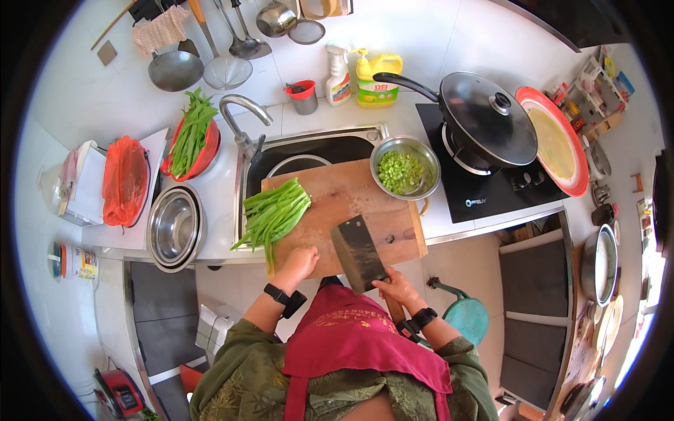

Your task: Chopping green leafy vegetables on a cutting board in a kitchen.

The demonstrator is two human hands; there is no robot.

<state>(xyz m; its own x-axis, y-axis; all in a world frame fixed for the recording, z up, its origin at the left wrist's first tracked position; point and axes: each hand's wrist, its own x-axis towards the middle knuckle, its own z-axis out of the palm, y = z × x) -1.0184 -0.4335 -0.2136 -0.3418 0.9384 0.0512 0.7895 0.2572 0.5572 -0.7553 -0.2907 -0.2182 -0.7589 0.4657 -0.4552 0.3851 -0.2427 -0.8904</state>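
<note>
My right hand (394, 288) grips the wooden handle of a cleaver (360, 252), whose broad dark blade lies over the front part of a wooden cutting board (337, 197). Near the board's front left is my left hand (301, 263), its fingers curled; whether it holds anything is hidden. Just beyond it, a bunch of long green leafy vegetables (276, 213) rests across the board's left end. A steel bowl (378, 167) of chopped green pieces (399, 171) stands at the board's back right corner. The board lies partly over the sink (316, 137).
Behind the sink's left side rises a faucet (245, 118). Nested steel bowls (174, 226) and a red basket (210, 150) of greens stand left. To the right, a lidded black pan (487, 118) sits on the cooktop (458, 202). A green stool (466, 321) stands below.
</note>
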